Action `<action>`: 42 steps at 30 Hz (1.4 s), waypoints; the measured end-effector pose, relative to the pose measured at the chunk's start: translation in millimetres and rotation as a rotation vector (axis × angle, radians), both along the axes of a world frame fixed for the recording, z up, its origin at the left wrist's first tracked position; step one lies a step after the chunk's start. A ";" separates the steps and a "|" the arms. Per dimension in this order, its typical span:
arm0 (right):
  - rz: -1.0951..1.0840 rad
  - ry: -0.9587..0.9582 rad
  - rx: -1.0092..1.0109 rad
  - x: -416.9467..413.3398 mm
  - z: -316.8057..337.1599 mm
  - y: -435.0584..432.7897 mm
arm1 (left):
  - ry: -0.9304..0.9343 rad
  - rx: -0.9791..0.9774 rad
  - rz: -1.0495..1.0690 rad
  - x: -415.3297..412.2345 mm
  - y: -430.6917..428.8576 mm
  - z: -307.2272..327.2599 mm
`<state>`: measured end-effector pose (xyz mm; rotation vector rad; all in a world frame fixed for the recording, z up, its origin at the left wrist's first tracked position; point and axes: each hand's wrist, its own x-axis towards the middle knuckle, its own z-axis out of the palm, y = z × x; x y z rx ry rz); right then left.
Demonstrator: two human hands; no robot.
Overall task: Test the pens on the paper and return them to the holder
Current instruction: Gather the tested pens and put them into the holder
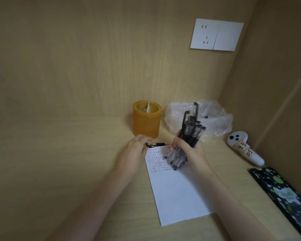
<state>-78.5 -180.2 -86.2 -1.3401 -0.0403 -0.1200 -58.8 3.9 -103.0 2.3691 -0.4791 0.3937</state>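
Observation:
My right hand (189, 148) grips a thick bundle of black pens (189, 131), tilted, with caps up toward the back wall and tips hanging over the paper. The white sheet of paper (177, 192) lies on the desk, its upper part covered with small red and black test marks. My left hand (137, 146) rests at the paper's top left corner, fingers closed on a single black pen (156, 144) lying flat. The orange translucent pen holder (147, 119) stands just behind my left hand, with something pale inside it.
A crumpled clear plastic bag (210, 117) with a pen in it lies behind the bundle. A white controller with labels (243, 146) and a black patterned phone (283, 197) lie at the right. Wooden walls close the back and right; a wall socket (215, 34) sits above.

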 end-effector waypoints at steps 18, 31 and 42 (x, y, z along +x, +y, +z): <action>-0.043 -0.048 0.013 9.0 -9.0 -8.7 | 0.139 0.275 -0.111 42.3 -13.1 4.9; -0.051 -0.057 -0.022 6.4 -7.9 -8.4 | 0.179 0.274 -0.115 39.8 -16.6 12.4; -0.113 -0.056 -0.099 4.5 -11.0 -9.9 | 0.060 0.063 -0.092 19.1 -11.2 42.7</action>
